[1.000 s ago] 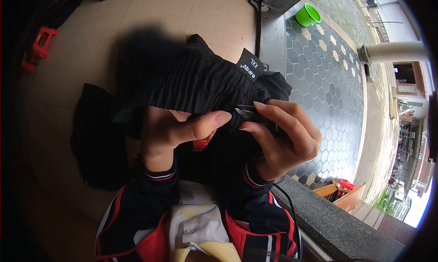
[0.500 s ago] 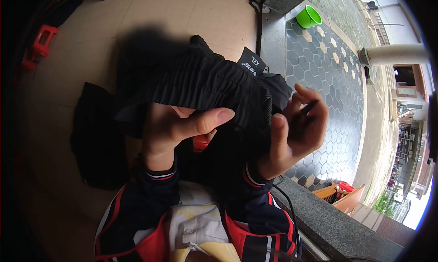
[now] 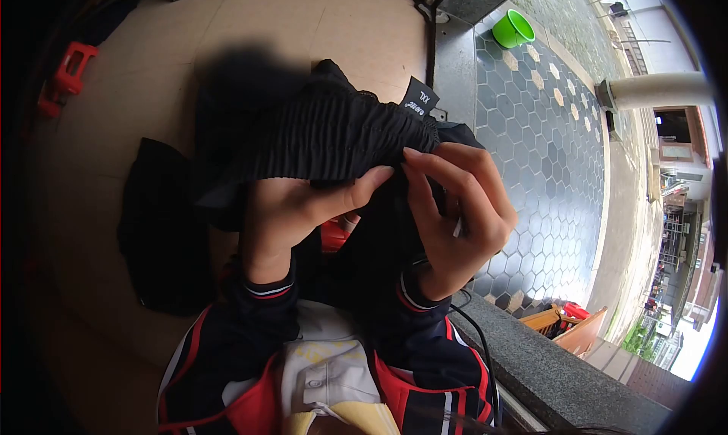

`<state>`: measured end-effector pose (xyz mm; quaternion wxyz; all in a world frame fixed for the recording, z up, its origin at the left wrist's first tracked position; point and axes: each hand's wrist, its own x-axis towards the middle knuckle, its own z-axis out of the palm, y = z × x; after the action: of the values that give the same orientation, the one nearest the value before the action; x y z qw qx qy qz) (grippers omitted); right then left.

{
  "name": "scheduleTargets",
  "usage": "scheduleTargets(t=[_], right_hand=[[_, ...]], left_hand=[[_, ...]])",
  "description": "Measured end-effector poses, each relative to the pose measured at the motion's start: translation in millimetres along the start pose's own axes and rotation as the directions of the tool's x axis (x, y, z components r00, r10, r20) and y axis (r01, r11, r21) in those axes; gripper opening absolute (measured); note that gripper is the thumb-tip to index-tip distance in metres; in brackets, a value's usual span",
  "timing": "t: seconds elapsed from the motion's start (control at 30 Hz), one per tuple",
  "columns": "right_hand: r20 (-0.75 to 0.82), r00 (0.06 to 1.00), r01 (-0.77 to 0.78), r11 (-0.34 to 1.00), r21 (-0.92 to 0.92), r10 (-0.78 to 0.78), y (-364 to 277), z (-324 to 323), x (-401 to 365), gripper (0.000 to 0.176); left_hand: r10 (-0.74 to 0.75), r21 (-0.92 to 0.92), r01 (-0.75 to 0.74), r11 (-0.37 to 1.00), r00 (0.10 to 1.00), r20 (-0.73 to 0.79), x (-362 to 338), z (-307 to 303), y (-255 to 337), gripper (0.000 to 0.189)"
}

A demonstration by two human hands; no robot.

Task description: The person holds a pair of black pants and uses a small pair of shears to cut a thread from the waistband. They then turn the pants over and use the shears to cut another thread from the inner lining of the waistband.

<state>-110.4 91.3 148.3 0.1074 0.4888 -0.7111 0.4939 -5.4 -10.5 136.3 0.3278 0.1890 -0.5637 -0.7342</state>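
Note:
A black elastic-waist garment (image 3: 303, 136) lies bunched before me, its gathered waistband stretched across both hands. On its far right edge stands a black label (image 3: 419, 98) with "XXL" in white. My left hand (image 3: 303, 211) grips the waistband from below, thumb along the near edge, the other fingers hidden under the cloth. At the right end of the band, my right hand (image 3: 462, 204) pinches thumb and forefinger together against the edge. Something small with a pale glint shows within its curled fingers, too hidden to name.
Another black cloth piece (image 3: 163, 230) lies to the left. A red plastic stool (image 3: 74, 67) stands at the far left. To the right, a stone sill (image 3: 523, 352) borders the hexagon-tiled ground with a green bucket (image 3: 513, 29). A black cable (image 3: 485, 344) runs beside my right sleeve.
My right hand has moved left and in to the waistband, its spread fingers closing to a pinch. The label has tilted slightly. My left hand keeps its hold, thumb shifted slightly up.

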Motion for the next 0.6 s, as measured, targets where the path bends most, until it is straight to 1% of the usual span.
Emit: scheduleTargets(t=[0.03, 0.07, 0.1, 0.17, 0.2, 0.27, 0.3, 0.33, 0.37, 0.43, 0.5, 0.53, 0.57, 0.6], right_hand=[[0.0, 1.0, -0.001, 1.0, 0.0, 0.001, 1.6, 1.2, -0.1, 0.026], [-0.01, 0.999, 0.05, 0.998, -0.023, -0.05, 4.6, 3.6, 0.2, 0.025], [-0.019, 0.995, 0.1, 0.994, -0.047, -0.101, 6.1, 5.0, 0.3, 0.024], [0.001, 0.997, 0.08, 0.993, -0.082, -0.08, 2.4, 5.1, -0.8, 0.024], [0.021, 0.998, 0.06, 0.991, -0.116, -0.058, 0.9, 5.0, -1.1, 0.023], [0.027, 0.999, 0.048, 0.991, -0.121, -0.045, 0.4, 4.9, -1.7, 0.023], [0.034, 0.999, 0.038, 0.991, -0.126, -0.034, 0.5, 5.1, -1.6, 0.023], [0.033, 0.999, 0.04, 0.991, -0.127, -0.036, 0.9, 6.1, -1.2, 0.023], [0.011, 0.999, 0.052, 0.993, -0.103, -0.051, 1.5, 7.4, -1.0, 0.023], [-0.012, 0.998, 0.068, 0.994, -0.085, -0.069, 3.0, 7.4, 0.3, 0.023], [-0.016, 0.997, 0.073, 0.997, -0.004, -0.073, 4.3, 6.2, 0.4, 0.024], [-0.014, 0.997, 0.073, 0.997, -0.007, -0.073, 6.1, 7.0, 0.2, 0.024], [-0.046, 0.995, 0.091, 0.996, 0.026, -0.089, 8.6, 8.9, 0.5, 0.023], [-0.079, 0.991, 0.108, 0.992, 0.059, -0.103, 9.8, 10.1, 0.6, 0.023]], left_hand=[[0.038, 0.054, -0.037, 0.998, 0.999, -0.016, 0.9, 0.6, -1.5, 0.014], [0.077, 0.109, -0.074, 0.991, 0.997, -0.029, 1.4, 0.9, -2.5, 0.015], [0.078, 0.109, -0.074, 0.991, 0.997, -0.028, 0.9, 0.9, -3.0, 0.015], [0.021, 0.111, -0.019, 0.994, 1.0, -0.021, -0.6, 0.4, -3.4, 0.016], [0.022, 0.111, -0.019, 0.994, 1.0, -0.02, -0.7, -0.9, -3.3, 0.016], [-0.075, 0.089, 0.075, 0.993, 0.997, 0.002, -0.8, -3.7, -2.9, 0.016], [-0.074, 0.089, 0.073, 0.993, 0.997, 0.003, -1.0, -3.4, -2.7, 0.016], [-0.09, 0.047, 0.089, 0.995, 0.996, 0.002, -1.4, -2.6, -2.6, 0.016], [-0.107, 0.003, 0.107, 0.994, 0.994, 0.002, -1.9, -1.7, -2.6, 0.016], [-0.106, -0.005, 0.106, 0.994, 0.994, 0.017, -1.5, -2.4, 0.9, 0.016], [-0.109, -0.014, 0.11, 0.994, 0.994, 0.03, -0.4, -2.2, 1.0, 0.016], [-0.067, -0.036, 0.068, 0.997, 0.997, 0.04, 1.6, -2.1, -0.1, 0.016], [-0.022, -0.056, 0.025, 0.998, 0.999, 0.048, 2.8, -2.4, -0.7, 0.017], [-0.023, -0.057, 0.025, 0.998, 0.999, 0.047, 2.6, -3.7, -0.9, 0.017]])
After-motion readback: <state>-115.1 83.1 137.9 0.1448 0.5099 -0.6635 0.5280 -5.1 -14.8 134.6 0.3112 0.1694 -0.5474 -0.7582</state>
